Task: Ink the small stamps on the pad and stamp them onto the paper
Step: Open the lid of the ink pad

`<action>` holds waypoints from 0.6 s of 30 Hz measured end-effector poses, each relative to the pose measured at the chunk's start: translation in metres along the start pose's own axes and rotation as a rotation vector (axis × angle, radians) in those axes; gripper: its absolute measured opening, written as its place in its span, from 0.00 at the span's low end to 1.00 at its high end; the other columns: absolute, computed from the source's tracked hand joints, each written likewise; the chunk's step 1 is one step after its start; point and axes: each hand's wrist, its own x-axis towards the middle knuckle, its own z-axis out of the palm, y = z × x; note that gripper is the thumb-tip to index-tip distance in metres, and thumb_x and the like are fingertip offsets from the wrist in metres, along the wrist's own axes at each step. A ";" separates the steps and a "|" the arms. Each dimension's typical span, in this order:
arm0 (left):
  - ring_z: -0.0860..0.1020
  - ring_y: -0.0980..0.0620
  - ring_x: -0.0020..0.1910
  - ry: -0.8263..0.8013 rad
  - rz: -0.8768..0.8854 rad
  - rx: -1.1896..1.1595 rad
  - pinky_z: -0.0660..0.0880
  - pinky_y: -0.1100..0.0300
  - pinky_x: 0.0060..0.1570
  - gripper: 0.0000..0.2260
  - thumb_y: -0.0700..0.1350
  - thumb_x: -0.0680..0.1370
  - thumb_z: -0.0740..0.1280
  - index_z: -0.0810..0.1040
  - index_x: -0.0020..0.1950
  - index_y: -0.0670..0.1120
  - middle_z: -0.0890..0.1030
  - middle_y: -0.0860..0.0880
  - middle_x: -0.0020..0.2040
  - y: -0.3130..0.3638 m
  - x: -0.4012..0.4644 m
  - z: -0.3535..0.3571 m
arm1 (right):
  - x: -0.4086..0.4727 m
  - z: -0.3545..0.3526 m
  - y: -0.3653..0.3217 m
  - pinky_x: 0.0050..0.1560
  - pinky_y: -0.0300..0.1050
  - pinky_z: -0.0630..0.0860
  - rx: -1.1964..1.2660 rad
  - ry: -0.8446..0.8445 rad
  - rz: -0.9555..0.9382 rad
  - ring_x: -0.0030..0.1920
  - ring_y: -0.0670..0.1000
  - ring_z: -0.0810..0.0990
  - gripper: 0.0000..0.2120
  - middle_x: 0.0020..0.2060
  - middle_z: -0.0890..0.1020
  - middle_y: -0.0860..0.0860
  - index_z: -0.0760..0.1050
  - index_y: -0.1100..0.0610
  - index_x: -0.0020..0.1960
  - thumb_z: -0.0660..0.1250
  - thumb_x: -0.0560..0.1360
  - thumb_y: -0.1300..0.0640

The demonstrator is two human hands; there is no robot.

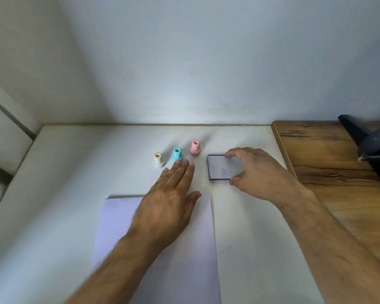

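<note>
1. Head view: the right hand [258, 172] is gripping the clear-lidded ink pad [221, 167] right of centre, fingers curled over its far and near edges.
2. The left hand [169, 202] is reaching with fingers straight, holding nothing, fingertips just beside the teal stamp [177, 154].
3. The cream stamp [158, 159] and pink stamp [194, 147] are standing upright on the white bench [75, 172].
4. The paper [119, 220] is lying at lower centre, under the left forearm.

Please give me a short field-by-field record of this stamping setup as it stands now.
stamps: cream stamp, teal stamp, pink stamp, upright in a row
ink pad: clear case, right of the stamps
paper: sheet at the near edge, no prints visible
left hand: fingers straight, over the paper, fingertips by the teal stamp
right hand: grips the ink pad case
surface: white table
</note>
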 end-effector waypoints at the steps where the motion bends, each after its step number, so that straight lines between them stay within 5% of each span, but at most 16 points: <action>1: 0.53 0.56 0.78 -0.010 0.004 0.001 0.39 0.63 0.72 0.27 0.57 0.82 0.51 0.57 0.79 0.48 0.59 0.51 0.79 0.001 0.001 0.000 | 0.000 -0.001 0.000 0.62 0.45 0.70 0.006 0.003 -0.004 0.65 0.50 0.69 0.28 0.66 0.73 0.45 0.68 0.45 0.69 0.70 0.71 0.53; 6: 0.72 0.50 0.71 -0.034 0.040 0.007 0.61 0.59 0.73 0.23 0.54 0.81 0.53 0.72 0.72 0.48 0.75 0.50 0.70 0.011 0.007 0.000 | 0.000 -0.004 -0.001 0.66 0.45 0.70 0.035 0.026 -0.044 0.65 0.49 0.72 0.27 0.65 0.75 0.46 0.72 0.48 0.68 0.68 0.69 0.53; 9: 0.79 0.49 0.59 -0.085 0.050 0.027 0.74 0.54 0.63 0.19 0.52 0.81 0.54 0.77 0.65 0.49 0.82 0.51 0.59 0.016 0.012 -0.001 | 0.000 -0.004 -0.004 0.67 0.45 0.69 -0.004 0.046 -0.061 0.65 0.51 0.72 0.25 0.66 0.72 0.48 0.72 0.50 0.70 0.62 0.72 0.54; 18: 0.77 0.48 0.64 -0.056 0.094 0.017 0.72 0.57 0.64 0.21 0.52 0.80 0.58 0.75 0.70 0.46 0.79 0.49 0.67 0.026 0.017 0.002 | 0.020 -0.012 -0.004 0.59 0.53 0.75 -0.084 0.082 -0.076 0.60 0.55 0.75 0.23 0.59 0.74 0.51 0.75 0.48 0.66 0.55 0.75 0.60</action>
